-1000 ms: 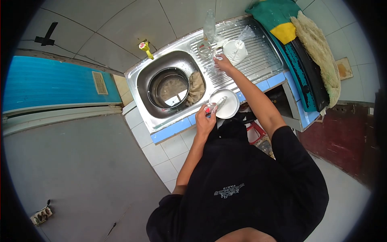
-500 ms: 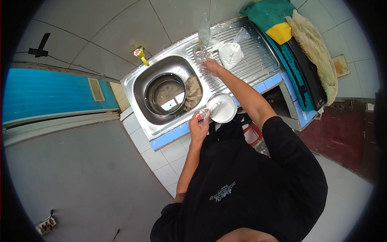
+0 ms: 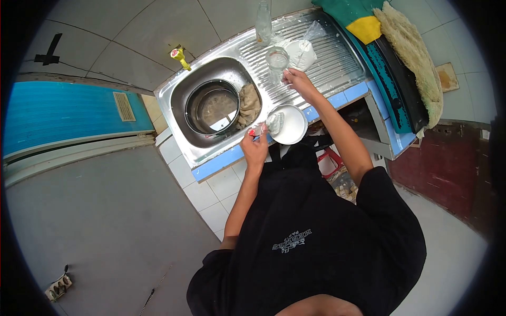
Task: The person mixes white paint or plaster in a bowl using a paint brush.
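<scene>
My right hand (image 3: 300, 83) grips a clear glass jar (image 3: 277, 59) over the ribbed drainboard, its round mouth facing up toward me. Near the sink's front edge, my left hand (image 3: 255, 147) is closed on a small utensil with a red end (image 3: 252, 132), whose kind I cannot make out. The white-coated end of the utensil lies over a white bowl (image 3: 295, 124) at the counter's front edge. White stuff, liquid or paste, is in the bowl. Beyond the jar rests a plastic bag of white powder (image 3: 301, 55). A clear glass bottle (image 3: 263, 23) stands behind, by the wall.
In the sink basin (image 3: 174, 89) sits a dark round pan (image 3: 191, 124) with water in it, beside a crumpled brown cloth (image 3: 250, 104). A yellow faucet (image 3: 181, 58) juts from the wall. Green and teal items with a shaggy cream cloth (image 3: 411, 63) are at the right end.
My right hand has brought the glass jar off its spot near the bottle, toward me and right. My left hand stays by the bowl, and the whole view has shifted slightly.
</scene>
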{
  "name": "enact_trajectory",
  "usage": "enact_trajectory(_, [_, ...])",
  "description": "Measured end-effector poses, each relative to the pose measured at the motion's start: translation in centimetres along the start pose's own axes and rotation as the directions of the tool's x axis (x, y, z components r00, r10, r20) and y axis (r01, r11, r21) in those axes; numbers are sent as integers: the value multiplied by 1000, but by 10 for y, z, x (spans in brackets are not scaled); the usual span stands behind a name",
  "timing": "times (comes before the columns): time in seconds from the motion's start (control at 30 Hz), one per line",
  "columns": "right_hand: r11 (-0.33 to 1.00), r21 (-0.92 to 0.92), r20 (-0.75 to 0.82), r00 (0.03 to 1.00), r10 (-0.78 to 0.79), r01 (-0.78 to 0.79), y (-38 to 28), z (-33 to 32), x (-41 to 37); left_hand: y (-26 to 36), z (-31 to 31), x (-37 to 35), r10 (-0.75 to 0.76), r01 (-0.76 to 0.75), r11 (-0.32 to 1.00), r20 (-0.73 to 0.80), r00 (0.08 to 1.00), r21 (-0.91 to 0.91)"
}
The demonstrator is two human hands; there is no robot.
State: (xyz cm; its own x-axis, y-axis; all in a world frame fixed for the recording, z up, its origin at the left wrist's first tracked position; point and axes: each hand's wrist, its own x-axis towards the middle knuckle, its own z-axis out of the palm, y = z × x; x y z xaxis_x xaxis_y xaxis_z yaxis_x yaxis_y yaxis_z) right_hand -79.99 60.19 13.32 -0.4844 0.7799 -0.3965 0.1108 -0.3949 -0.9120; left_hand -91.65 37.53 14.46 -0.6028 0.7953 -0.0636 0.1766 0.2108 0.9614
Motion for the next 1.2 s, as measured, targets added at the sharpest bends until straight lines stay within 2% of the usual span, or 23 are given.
enact_trajectory(0.13, [998,-52,-12,999,-42,41,12,-22,-48,6,-2,2,-34,35,999,-49,998,15])
enact_trajectory(0.17, [991,-118,-33,998,-62,58,17,-27,-58,2,-1,3,-9,9,1000,-73,997,-4])
enact_trajectory(0.2, [980,-186,-52,995,-84,73,21,-31,-68,3,-1,3,-11,11,1000,-70,997,-3])
enact_trajectory(0.27, [984,-177,-76,996,-49,35,29,-36,-87,5,-3,3,-107,104,992,-42,993,-69])
enact_trajectory(0.37, [966,-250,-110,990,-87,57,39,-37,-111,-2,-5,4,-95,94,995,-32,995,-31])
enact_trajectory(0.43, [946,-317,-119,987,-107,64,56,-41,-116,-2,-2,5,-105,104,994,-25,994,-28])
enact_trajectory(0.47, [921,-382,-122,985,-126,71,64,-45,-119,-3,0,5,-144,141,987,-31,989,-82])
enact_trajectory(0.6, [891,-446,-180,967,-181,84,56,-32,-137,-6,5,5,-245,233,950,-35,969,-208])
enact_trajectory(0.67, [873,-480,-195,961,-197,82,48,-26,-144,-9,7,5,-261,250,946,-29,965,-204])
enact_trajectory(0.73, [833,-531,-199,932,-303,158,50,-23,-147,-9,7,4,-281,269,942,-30,959,-201])
enact_trajectory(0.9, [785,-576,-167,907,-387,229,49,-19,-151,-11,8,5,-331,321,919,-5,944,-230])
enact_trajectory(1.2, [723,-633,-147,874,-464,277,40,-10,-157,-7,12,2,-307,288,902,-10,952,-321])
